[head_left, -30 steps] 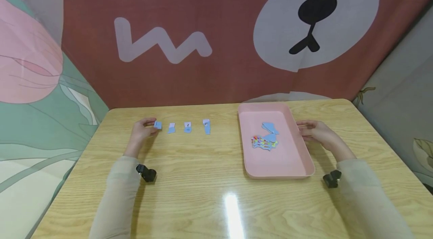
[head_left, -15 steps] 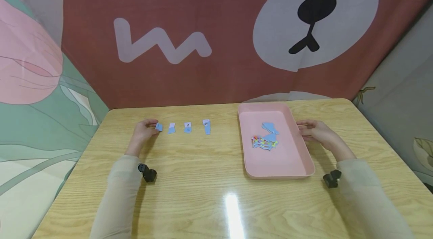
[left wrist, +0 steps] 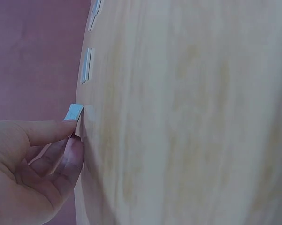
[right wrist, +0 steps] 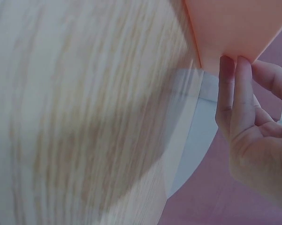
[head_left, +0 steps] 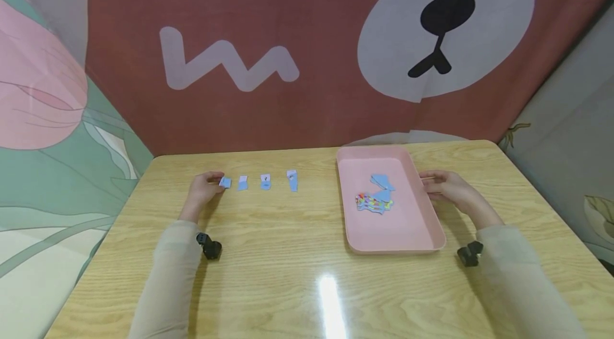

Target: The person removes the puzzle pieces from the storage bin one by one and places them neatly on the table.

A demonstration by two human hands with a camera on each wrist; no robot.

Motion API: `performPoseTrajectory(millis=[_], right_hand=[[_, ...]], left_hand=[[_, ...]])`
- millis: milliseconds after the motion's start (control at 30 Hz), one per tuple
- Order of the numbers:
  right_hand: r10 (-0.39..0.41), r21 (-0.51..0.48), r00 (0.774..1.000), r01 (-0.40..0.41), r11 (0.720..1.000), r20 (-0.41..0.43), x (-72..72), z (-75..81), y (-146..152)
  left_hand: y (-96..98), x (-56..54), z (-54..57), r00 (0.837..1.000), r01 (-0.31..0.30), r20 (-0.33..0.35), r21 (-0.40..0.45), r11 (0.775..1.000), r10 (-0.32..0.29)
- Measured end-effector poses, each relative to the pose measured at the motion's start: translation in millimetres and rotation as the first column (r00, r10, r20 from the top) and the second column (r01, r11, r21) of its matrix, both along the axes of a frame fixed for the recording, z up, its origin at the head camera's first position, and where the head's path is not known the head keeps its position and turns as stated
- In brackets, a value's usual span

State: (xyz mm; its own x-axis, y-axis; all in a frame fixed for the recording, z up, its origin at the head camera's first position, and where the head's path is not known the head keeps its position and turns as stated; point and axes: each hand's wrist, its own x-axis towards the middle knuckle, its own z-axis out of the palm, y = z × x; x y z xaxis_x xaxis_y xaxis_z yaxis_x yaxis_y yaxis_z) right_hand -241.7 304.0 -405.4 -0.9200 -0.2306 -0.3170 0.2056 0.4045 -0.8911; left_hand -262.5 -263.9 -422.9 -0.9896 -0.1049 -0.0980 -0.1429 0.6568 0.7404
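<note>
I'm looking in on an indoor corner, a table pushed up close to printed hangings, though whether it belongs to a home or a studio I can't tell. A brown-red cloth fills the top of my frame, with a cartoon muzzle at upper right and a pale zigzag at upper left; the creases tell me it's fabric. Down the left edge I get a pink flower and green leaves in print, while a grey hanging closes the right edge. At bottom middle, a bright glare on the wood looks like lamplight to me.
</note>
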Motion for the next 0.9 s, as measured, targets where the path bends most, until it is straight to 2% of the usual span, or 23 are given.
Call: performPoseTrajectory(millis=[233,367,567,700,800,900], right_hand=[[0.005,-0.004,1.000,-0.005,1.000,0.003,-0.1,-0.8,-0.2],[0.011,0.008,1.000,-0.011,1.000,-0.001,0.0,1.2,-0.4],[0.011,0.033,1.000,-0.012,0.999,0.003,-0.6,1.9,-0.6],[0.017,0.040,1.000,-0.017,0.999,-0.003,-0.8,2.1,-0.6],[0.018,0.034,1.000,-0.017,0.999,-0.008,-0.8,2.0,-0.6],[0.015,0.029,1.000,-0.015,0.999,-0.009,-0.5,2.2,-1.2]], left_hand=[[-2.0,3.5,2.2,0.999,0.001,0.040,0.030,1.000,-0.003],[-2.0,3.5,5.2,1.000,-0.010,0.029,0.036,0.999,0.009],[5.4,1.8,15.3,1.000,-0.012,0.028,0.070,0.997,0.010],[18.5,-0.1,23.7,0.998,0.021,0.050,0.162,0.987,-0.030],[33.0,-1.7,29.9,0.995,0.068,0.060,0.213,0.975,-0.082],[50.1,-3.1,33.9,0.990,0.112,0.055,0.236,0.965,-0.128]])
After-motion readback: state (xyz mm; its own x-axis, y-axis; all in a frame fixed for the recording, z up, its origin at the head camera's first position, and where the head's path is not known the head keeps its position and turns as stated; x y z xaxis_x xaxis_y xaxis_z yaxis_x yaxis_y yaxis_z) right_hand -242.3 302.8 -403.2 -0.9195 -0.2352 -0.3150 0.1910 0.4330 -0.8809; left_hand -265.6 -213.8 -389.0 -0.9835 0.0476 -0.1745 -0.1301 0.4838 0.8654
